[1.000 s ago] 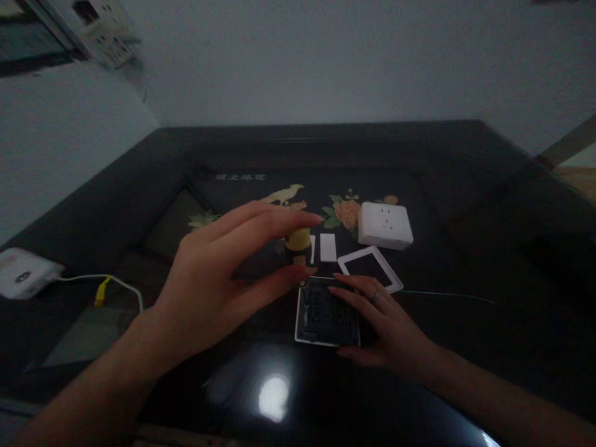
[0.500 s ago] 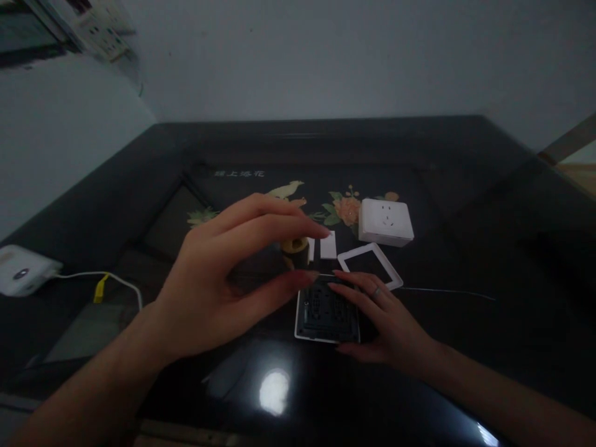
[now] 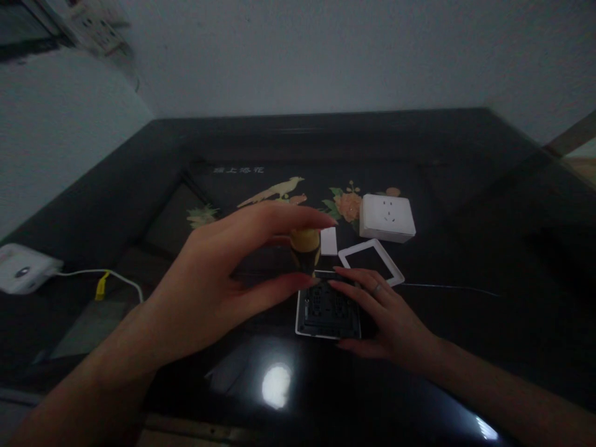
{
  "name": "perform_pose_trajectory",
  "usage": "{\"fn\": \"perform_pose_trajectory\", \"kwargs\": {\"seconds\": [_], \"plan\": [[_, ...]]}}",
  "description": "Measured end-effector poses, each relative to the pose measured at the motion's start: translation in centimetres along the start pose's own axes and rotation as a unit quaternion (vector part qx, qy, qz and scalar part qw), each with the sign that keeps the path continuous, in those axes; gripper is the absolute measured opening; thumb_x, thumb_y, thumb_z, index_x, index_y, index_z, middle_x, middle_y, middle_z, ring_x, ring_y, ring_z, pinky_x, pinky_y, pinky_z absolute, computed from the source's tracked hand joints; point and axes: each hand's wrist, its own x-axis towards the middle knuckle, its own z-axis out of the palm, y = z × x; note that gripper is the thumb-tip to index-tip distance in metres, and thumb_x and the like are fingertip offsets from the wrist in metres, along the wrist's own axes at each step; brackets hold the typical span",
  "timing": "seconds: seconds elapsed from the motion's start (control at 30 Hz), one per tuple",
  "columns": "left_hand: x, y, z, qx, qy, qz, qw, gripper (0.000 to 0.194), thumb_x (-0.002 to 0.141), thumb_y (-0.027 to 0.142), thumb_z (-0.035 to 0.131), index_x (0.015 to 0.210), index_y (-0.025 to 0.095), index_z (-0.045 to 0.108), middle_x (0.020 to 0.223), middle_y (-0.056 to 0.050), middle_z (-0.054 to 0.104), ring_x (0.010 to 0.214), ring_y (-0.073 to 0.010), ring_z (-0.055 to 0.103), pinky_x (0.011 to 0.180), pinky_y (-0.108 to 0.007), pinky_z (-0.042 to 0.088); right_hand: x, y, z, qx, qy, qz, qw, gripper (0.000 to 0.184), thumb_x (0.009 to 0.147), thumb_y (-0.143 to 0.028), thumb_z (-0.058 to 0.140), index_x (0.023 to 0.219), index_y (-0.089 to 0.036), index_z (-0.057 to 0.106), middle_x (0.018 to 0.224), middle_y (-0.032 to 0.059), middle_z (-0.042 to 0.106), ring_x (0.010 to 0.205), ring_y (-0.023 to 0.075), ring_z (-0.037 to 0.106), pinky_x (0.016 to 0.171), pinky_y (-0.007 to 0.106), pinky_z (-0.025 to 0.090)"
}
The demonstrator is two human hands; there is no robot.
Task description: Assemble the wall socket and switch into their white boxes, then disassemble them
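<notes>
My left hand point(image 3: 212, 282) curls its fingers and thumb around the yellow and black handle of a screwdriver point(image 3: 306, 248), which stands upright over the far edge of a wall socket panel point(image 3: 326, 320). The screwdriver's shaft and tip are hidden. The panel lies with its black back facing up and a white rim showing around it. My right hand point(image 3: 388, 313), with a ring on one finger, grips the panel along its right side, fingertips on the far edge and thumb at the near edge.
Beyond the panel lie a white cover frame point(image 3: 390, 262), a small white rectangular plate point(image 3: 328, 241) and a white socket box point(image 3: 387, 217). On the left, a white device point(image 3: 25, 270) trails a cable with a yellow tag point(image 3: 101, 285). The dark tabletop point(image 3: 223, 139) is glossy.
My left hand has shifted the screwdriver slightly right and changed its tilt, and its fingers have closed in around the handle. The right hand and panel stay nearly still.
</notes>
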Motion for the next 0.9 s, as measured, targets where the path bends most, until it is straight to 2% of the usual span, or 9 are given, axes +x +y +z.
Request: {"fn": "perform_pose_trajectory", "kwargs": {"seconds": [0.1,0.2,0.3,0.37,0.47,0.53,0.63,0.77,0.9], "plan": [[-0.2,0.3,-0.3,-0.012,-0.029,-0.03,0.999,0.039,0.093,0.02,0.062,0.131,0.025,0.054,0.121,0.005,0.067,0.105,-0.0059,0.067,0.094,-0.01,0.05,0.0,0.1,0.1,0.003,0.002,0.0,1.0,0.073,0.081,-0.042,0.07,0.141,-0.016,0.037,0.139,0.0219,0.046,0.124,0.0347,0.048,0.094,0.056,0.052],[-0.3,0.0,0.0,0.071,0.019,-0.011,0.997,0.036,0.088,0.024,0.07,0.122,0.024,0.059,0.112,0.007,0.07,0.095,-0.0047,0.067,0.089,-0.008,0.05,0.0,0.1,0.2,0.001,0.005,-0.001,1.0,0.073,0.08,-0.044,0.071,0.14,-0.016,0.039,0.139,0.0222,0.047,0.123,0.0351,0.049,0.094,0.055,0.053],[-0.2,-0.2,0.3,0.106,0.046,0.008,0.993,0.034,0.085,0.032,0.074,0.114,0.02,0.062,0.105,0.004,0.069,0.089,-0.0069,0.066,0.084,-0.012,0.053,0.1,0.1,0.2,-0.002,0.01,-0.002,1.0,0.073,0.08,-0.044,0.071,0.139,-0.015,0.04,0.138,0.0227,0.048,0.123,0.0351,0.049,0.094,0.055,0.053],[-0.1,-0.1,0.3,0.073,0.036,-0.005,0.997,0.035,0.085,0.032,0.074,0.116,0.021,0.06,0.107,0.003,0.068,0.094,-0.0085,0.066,0.086,-0.013,0.054,0.1,0.1,0.2,-0.002,0.008,-0.001,1.0,0.072,0.08,-0.044,0.071,0.139,-0.015,0.04,0.138,0.0226,0.048,0.123,0.035,0.049,0.094,0.055,0.052],[-0.2,0.4,-0.1,-0.04,-0.016,-0.048,0.998,0.033,0.09,0.023,0.066,0.122,0.026,0.056,0.118,0.004,0.067,0.105,-0.0101,0.068,0.093,-0.016,0.056,0.1,0.1,0.1,0.003,0.005,0.003,1.0,0.073,0.08,-0.043,0.072,0.14,-0.016,0.04,0.14,0.0219,0.048,0.124,0.0349,0.049,0.094,0.055,0.052],[-0.3,0.5,-0.3,-0.085,-0.045,-0.06,0.994,0.035,0.091,0.019,0.064,0.124,0.029,0.055,0.117,0.005,0.069,0.103,-0.0116,0.07,0.093,-0.019,0.058,0.1,0.1,0.1,0.007,0.007,0.004,1.0,0.074,0.079,-0.042,0.072,0.141,-0.017,0.039,0.14,0.0211,0.047,0.124,0.0351,0.049,0.094,0.056,0.051],[-0.3,0.4,-0.2,-0.047,-0.026,-0.041,0.998,0.04,0.084,0.02,0.072,0.12,0.031,0.059,0.106,0.003,0.073,0.093,-0.017,0.073,0.086,-0.025,0.062,0.1,0.1,0.0,0.01,0.006,0.006,1.0,0.072,0.08,-0.04,0.071,0.141,-0.019,0.039,0.14,0.0205,0.048,0.124,0.0352,0.05,0.094,0.056,0.051],[-0.1,0.3,0.0,0.015,0.016,-0.014,1.0,0.026,0.081,0.03,0.077,0.105,0.029,0.067,0.097,0.002,0.075,0.086,-0.0198,0.073,0.078,-0.026,0.061,0.2,-0.1,-0.1,0.013,0.004,0.009,1.0,0.073,0.08,-0.04,0.071,0.142,-0.021,0.038,0.14,0.0193,0.049,0.124,0.0355,0.05,0.094,0.058,0.051],[0.2,0.8,-1.0,0.027,-0.04,-0.03,0.998,0.031,0.09,0.025,0.064,0.121,0.03,0.062,0.109,0.003,0.074,0.093,-0.0184,0.073,0.086,-0.026,0.059,0.2,-0.1,-0.1,0.003,-0.001,0.011,1.0,0.073,0.079,-0.041,0.071,0.141,-0.02,0.039,0.14,0.02,0.048,0.124,0.0361,0.05,0.094,0.059,0.051]]}}
